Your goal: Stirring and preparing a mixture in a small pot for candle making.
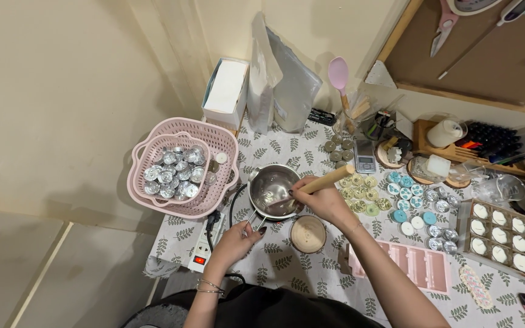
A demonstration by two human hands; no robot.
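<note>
A small steel pot [273,190] sits on the leaf-patterned tablecloth [281,258], with pale melted or flaked stuff inside. My left hand [238,238] grips the pot's thin handle at its near side. My right hand [317,195] holds a wooden-handled stirrer [329,179] whose end dips into the pot from the right. A round wooden coaster [308,234] lies just in front of the pot, below my right wrist.
Pink baskets [211,136] holding several metal tealight cups stand left of the pot. Right of it lie several coloured and white tealights [411,203], a pink mould [411,265] and a tray of white candles [508,237]. A power strip [203,249] hangs at the left edge.
</note>
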